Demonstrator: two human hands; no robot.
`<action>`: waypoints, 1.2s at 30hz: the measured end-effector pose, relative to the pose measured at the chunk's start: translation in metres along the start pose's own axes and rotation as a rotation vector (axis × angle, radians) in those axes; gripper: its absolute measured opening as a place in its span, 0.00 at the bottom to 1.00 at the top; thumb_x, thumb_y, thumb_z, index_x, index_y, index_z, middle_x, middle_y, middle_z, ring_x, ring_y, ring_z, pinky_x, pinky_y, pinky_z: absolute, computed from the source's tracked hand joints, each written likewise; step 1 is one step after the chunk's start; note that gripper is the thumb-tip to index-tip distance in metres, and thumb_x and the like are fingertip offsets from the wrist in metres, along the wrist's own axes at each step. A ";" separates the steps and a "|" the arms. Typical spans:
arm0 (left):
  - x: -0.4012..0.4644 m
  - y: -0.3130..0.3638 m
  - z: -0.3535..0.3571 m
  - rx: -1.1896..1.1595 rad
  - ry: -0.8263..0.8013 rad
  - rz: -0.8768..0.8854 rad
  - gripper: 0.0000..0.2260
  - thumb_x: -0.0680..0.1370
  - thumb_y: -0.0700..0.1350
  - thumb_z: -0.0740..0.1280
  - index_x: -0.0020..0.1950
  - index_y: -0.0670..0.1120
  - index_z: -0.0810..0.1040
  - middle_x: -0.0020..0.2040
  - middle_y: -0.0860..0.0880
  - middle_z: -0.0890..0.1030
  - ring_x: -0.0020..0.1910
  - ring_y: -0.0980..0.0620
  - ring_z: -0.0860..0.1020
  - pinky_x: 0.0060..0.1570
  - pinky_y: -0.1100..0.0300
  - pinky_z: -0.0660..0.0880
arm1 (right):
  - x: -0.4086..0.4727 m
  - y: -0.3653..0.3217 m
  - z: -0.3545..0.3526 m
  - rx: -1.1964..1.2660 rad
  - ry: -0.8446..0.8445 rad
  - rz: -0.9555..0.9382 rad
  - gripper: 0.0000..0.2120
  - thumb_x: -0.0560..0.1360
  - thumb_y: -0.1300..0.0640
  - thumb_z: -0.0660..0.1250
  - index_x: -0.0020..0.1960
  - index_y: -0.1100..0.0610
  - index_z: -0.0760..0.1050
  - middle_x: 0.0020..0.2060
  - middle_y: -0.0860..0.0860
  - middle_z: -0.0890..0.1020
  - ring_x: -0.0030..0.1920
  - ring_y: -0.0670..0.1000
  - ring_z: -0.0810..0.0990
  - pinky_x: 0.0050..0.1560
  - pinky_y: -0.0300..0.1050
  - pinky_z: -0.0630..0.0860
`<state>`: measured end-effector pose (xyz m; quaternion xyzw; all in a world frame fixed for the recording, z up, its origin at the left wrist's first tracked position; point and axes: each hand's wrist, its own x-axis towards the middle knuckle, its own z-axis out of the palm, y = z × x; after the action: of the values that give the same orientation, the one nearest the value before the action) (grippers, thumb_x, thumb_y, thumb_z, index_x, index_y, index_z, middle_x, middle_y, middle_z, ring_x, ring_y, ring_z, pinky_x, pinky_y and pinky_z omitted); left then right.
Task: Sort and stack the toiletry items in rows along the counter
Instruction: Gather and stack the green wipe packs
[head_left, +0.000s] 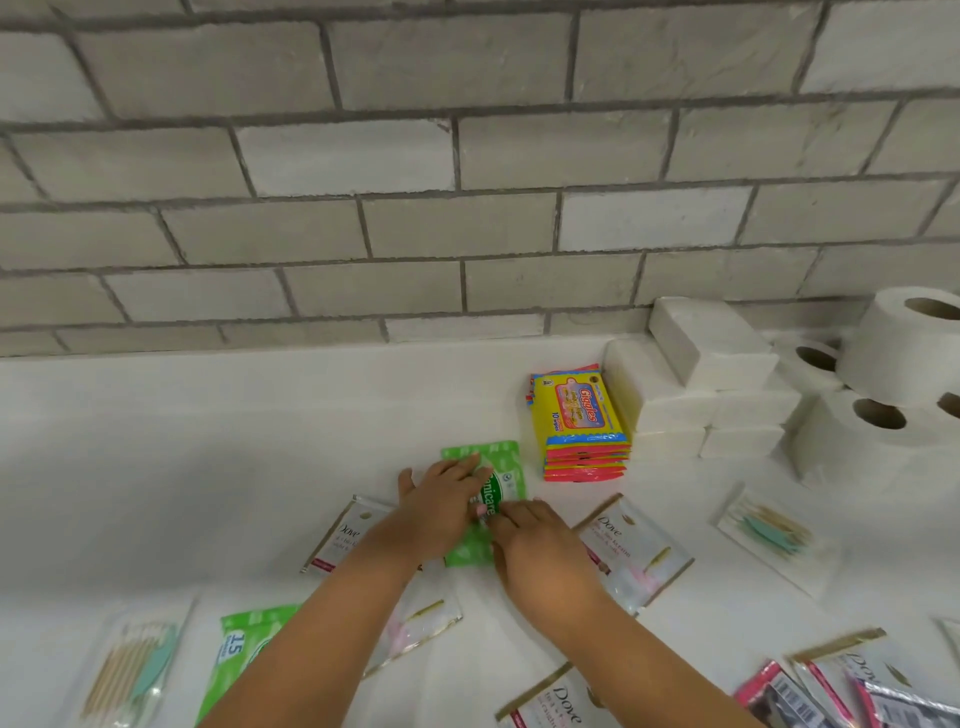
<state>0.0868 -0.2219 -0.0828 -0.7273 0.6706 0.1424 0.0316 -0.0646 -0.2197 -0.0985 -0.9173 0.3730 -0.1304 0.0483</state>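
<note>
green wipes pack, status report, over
Left hand flat on green wipes pack; right hand at its edge. Dove sachets flank it.

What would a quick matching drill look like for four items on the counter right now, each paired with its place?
Items:
1. yellow wipes stack
2. green wipes pack
3. toilet rolls
4. cotton bud pack

Places:
A. far right by the wall
B. under both hands
C. near left corner
D. beside the folded white tissue packs

Pairs: 1-D, 2-B, 3-A, 4-C
</note>
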 end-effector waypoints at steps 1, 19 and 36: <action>0.006 -0.002 -0.002 0.003 -0.008 0.003 0.23 0.82 0.51 0.53 0.77 0.56 0.52 0.78 0.56 0.49 0.77 0.53 0.49 0.71 0.37 0.47 | 0.002 -0.001 0.003 -0.001 -0.030 0.018 0.14 0.54 0.58 0.78 0.40 0.54 0.83 0.35 0.48 0.82 0.36 0.49 0.81 0.43 0.37 0.78; 0.076 -0.014 -0.017 0.030 -0.009 0.010 0.23 0.83 0.44 0.51 0.77 0.54 0.49 0.79 0.52 0.45 0.77 0.52 0.45 0.69 0.32 0.43 | 0.048 0.004 0.010 -0.046 -0.165 0.169 0.27 0.81 0.53 0.52 0.76 0.62 0.50 0.75 0.60 0.54 0.76 0.59 0.48 0.74 0.52 0.44; 0.075 -0.011 -0.017 -0.017 0.037 -0.010 0.22 0.83 0.47 0.50 0.77 0.53 0.50 0.79 0.50 0.47 0.77 0.49 0.44 0.70 0.33 0.43 | 0.053 0.010 0.006 0.051 -0.234 0.203 0.29 0.81 0.49 0.52 0.77 0.58 0.46 0.76 0.57 0.50 0.76 0.55 0.45 0.74 0.48 0.40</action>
<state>0.1052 -0.2973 -0.0870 -0.7336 0.6661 0.1343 0.0136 -0.0327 -0.2638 -0.0954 -0.8823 0.4523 -0.0263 0.1278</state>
